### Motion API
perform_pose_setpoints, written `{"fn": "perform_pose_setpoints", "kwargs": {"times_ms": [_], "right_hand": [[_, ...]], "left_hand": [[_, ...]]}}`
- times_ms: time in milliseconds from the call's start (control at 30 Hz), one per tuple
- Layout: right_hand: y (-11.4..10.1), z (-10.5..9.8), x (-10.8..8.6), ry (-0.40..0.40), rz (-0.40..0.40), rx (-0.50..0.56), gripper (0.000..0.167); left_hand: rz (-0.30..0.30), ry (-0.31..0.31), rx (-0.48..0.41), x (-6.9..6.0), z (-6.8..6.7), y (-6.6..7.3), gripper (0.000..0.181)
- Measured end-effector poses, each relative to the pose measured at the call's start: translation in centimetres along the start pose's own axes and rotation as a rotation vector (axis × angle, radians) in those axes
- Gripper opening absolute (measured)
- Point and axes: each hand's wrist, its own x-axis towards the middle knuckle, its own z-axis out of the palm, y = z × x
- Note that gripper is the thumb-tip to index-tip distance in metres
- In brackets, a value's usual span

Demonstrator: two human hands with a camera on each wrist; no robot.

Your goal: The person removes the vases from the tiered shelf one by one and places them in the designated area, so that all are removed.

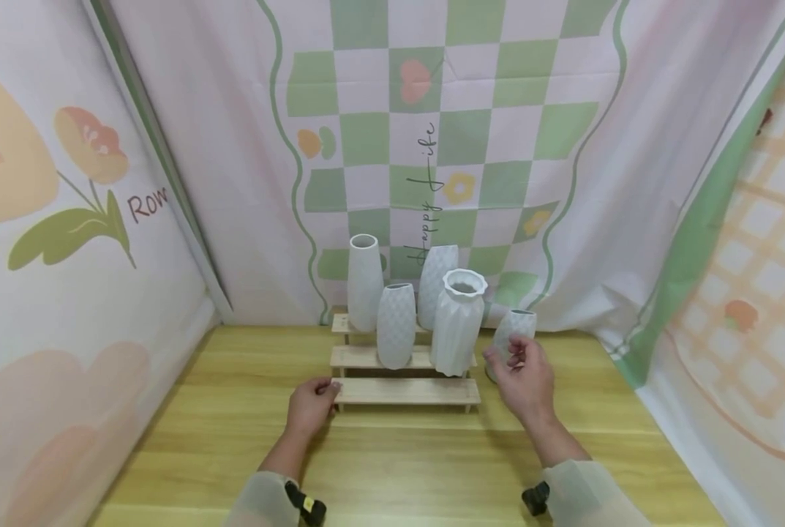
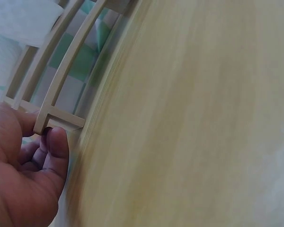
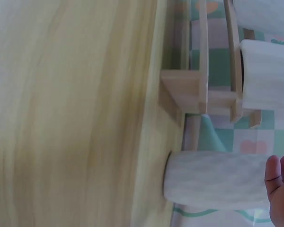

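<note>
A three-tier wooden rack [image 1: 405,391] stands near the back edge of the desk [image 1: 399,468], about midway between its left and right edges. Four of the five white vases are up on it, all on the two higher tiers. On the back tier are a tall smooth vase [image 1: 363,293] at the left end and a tall textured vase [image 1: 434,289] further right. On the middle tier stand a shorter patterned vase [image 1: 396,329], left of centre, and a fluted vase with a scalloped rim [image 1: 454,337], close to the right end and partly hiding the one behind.

The fifth, a small oval-mouthed vase [image 3: 215,179], is off the rack. It stands on the desk just beside the rack's right end, towards the back right corner. Judging by where things lie, the arranging looks mostly done, with this one vase left to settle if it belongs with the others.

The left hand [image 1: 309,406] pinches the left end of the lowest tier between thumb and fingers. The right hand [image 1: 527,377] is at the upper part of the small vase, its thumb apart from loosely bent fingers; no grip shows, and whether they touch the vase I cannot tell.
</note>
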Motion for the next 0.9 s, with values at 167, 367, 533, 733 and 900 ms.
{"fn": "perform_pose_setpoints", "kwargs": {"times_ms": [167, 367, 533, 733, 900], "right_hand": [[-0.5, 0.3, 0.0, -0.058, -0.020, 0.008, 0.056], [-1.2, 0.9, 0.0, -0.163, -0.016, 0.033, 0.065], [-2.1, 1.5, 0.2, -0.244, -0.033, 0.065, 0.078], [-2.8, 2.2, 0.5, -0.273, -0.072, 0.070, 0.083], [-3.1, 2.7, 0.7, -0.268, -0.064, 0.061, 0.087]], "left_hand": [[0.001, 0.002, -0.006, 0.2, 0.2, -0.1, 0.042], [0.002, 0.005, 0.010, 0.2, 0.2, -0.3, 0.042], [0.005, 0.012, 0.005, 0.1, 0.1, -0.4, 0.042], [0.006, 0.011, 0.003, 0.2, 0.1, -0.4, 0.041], [0.003, 0.012, 0.006, 0.2, 0.1, -0.5, 0.040]]}}
